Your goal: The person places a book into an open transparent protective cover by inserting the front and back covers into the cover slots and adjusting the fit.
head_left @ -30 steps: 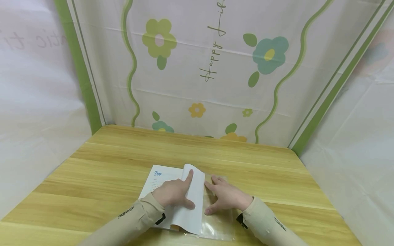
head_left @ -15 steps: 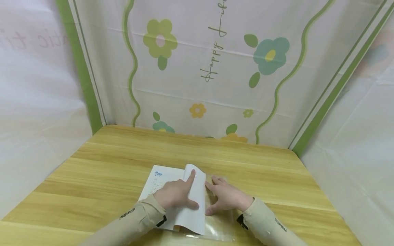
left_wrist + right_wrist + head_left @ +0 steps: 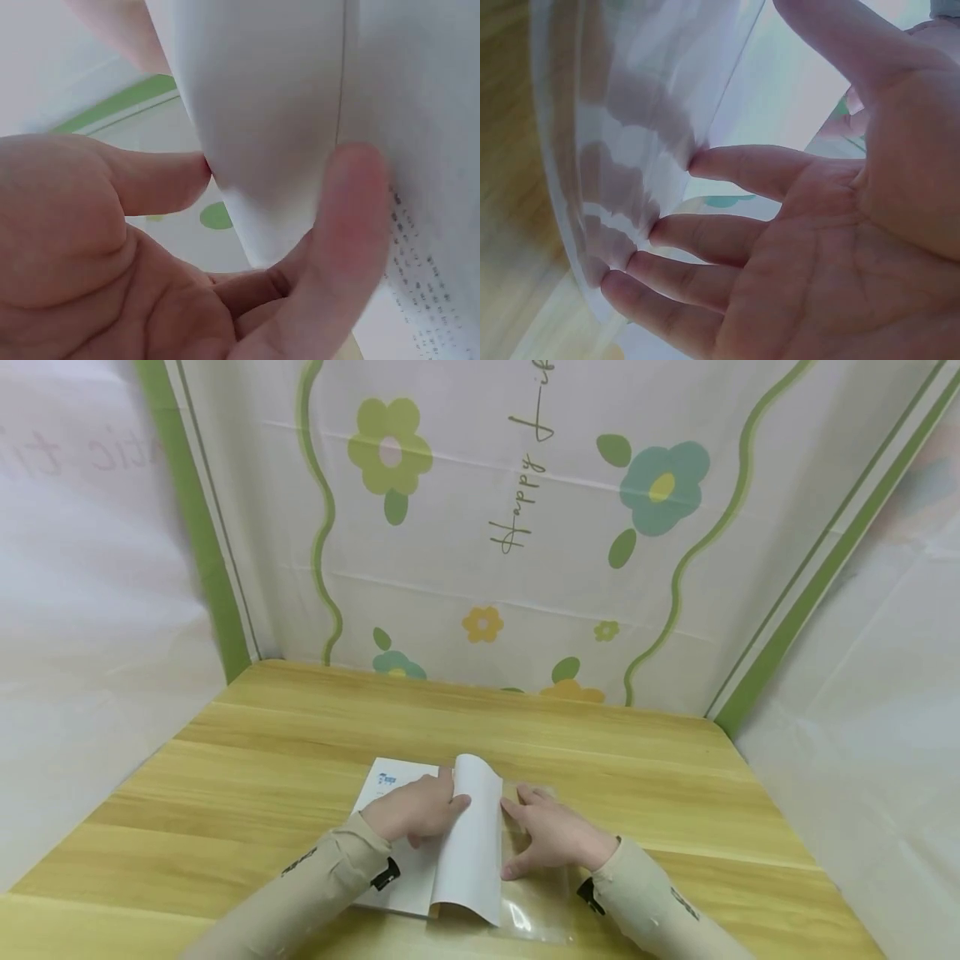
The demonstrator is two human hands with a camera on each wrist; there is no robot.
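White booklet (image 3: 420,860), tiny print unreadable, left hand (image 3: 416,812) grip holding its page, right hand (image 3: 551,839) flat on plastic sleeve (image 3: 536,910).

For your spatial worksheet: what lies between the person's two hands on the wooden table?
In the head view, a curled white booklet page stands between the left hand and right hand.

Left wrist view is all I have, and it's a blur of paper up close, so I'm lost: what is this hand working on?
Observer: A booklet lying open on a wooden table; the left hand bends one page over.
Operator: Where's the other hand?
Observer: The right hand lies flat beside the page, on a clear plastic sleeve.
Operator: Is it gripping the plastic?
Observer: No, its fingers press it with straight tips.
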